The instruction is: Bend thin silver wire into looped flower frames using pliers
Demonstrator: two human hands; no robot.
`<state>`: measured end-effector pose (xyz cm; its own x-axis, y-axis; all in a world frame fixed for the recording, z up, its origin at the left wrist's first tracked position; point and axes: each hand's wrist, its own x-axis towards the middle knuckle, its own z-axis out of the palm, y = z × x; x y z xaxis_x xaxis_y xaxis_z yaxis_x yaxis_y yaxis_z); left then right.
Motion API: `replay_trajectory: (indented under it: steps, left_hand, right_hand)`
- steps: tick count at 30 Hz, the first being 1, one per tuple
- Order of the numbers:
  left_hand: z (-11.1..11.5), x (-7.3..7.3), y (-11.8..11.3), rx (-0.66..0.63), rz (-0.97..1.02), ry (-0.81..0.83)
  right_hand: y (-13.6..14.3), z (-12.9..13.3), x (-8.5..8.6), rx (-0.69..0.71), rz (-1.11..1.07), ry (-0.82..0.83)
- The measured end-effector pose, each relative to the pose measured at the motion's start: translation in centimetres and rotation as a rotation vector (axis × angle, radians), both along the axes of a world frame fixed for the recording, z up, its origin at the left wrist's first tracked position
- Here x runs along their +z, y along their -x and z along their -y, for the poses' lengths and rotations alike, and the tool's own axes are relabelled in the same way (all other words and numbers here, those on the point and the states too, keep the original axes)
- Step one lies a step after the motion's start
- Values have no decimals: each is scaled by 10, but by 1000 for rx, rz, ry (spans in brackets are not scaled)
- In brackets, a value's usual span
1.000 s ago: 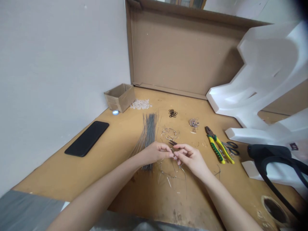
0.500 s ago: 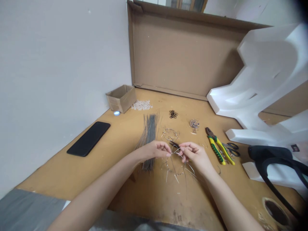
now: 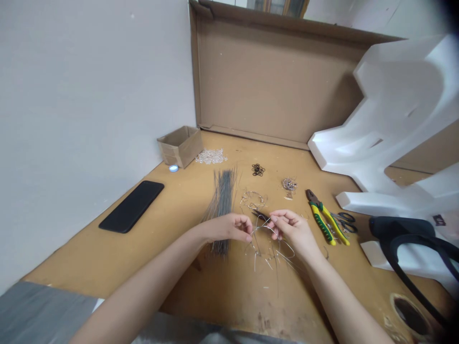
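Note:
Thin silvery wire (image 3: 264, 227), bent into loops, spans the gap between my two hands above the table. My left hand (image 3: 236, 227) pinches its left end between thumb and fingertips, over a bundle of straight grey wires (image 3: 224, 191). On the other side my right hand (image 3: 289, 228) is closed on the wire, with a small dark tool (image 3: 261, 215) at its fingertips; how that tool is held is unclear. Loose wire ends and small beads hang below the hands. Just beyond them lies a tangled wire ring (image 3: 253, 199).
Yellow-green pliers (image 3: 324, 220) and scissors (image 3: 346, 221) lie at the right, beside white foam (image 3: 394, 105). Farther back are black rings (image 3: 257, 169), a wire cluster (image 3: 289, 184), clear beads (image 3: 211, 156) and a cardboard box (image 3: 182, 145). A black phone (image 3: 132, 206) lies left.
My hands have moved slightly apart, the right one to the right. The wire between them is more spread, and its hanging ends have shifted.

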<state>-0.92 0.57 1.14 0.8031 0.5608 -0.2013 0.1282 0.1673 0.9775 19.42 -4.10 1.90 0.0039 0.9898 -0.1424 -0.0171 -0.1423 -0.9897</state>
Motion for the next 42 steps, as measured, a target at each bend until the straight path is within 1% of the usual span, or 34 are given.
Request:
replay_trajectory:
  steps: [3,5,7,12,15,18,21,25,30,34,38,42]
  left_hand:
    - [-1,-1,1,14,33,30]
    - [-1,-1,2,3,32,56]
    - [-1,-2,2,-9,33,76]
    - [3,-6,-3,-7,104,157]
    - [5,-7,-7,-28,143,240]
    - [5,-8,-7,-17,160,317]
    - [3,-10,-6,-20,160,387]
    - [0,-15,-7,-39,147,429]
    - [-2,-14,-6,-28,162,433]
    - [-2,-12,-6,-19,155,419]
    - [-1,-16,-7,2,178,387]
    - [0,-19,-10,-9,161,348]
  right_hand:
    - [0,0,2,7,-12,11]
    - [1,1,2,38,-2,24]
    - [2,2,2,104,9,34]
    - [3,6,0,345,24,93]
    - [5,8,-3,425,51,56]
    - [7,10,-5,389,167,-21]
    - [10,10,-6,339,271,-59]
    - [14,9,-7,341,271,-51]
    - [13,9,-11,360,218,-25]
    - [13,9,-10,372,169,-25]
    - [14,9,-6,346,209,-38]
    - [14,10,-10,300,297,-67]
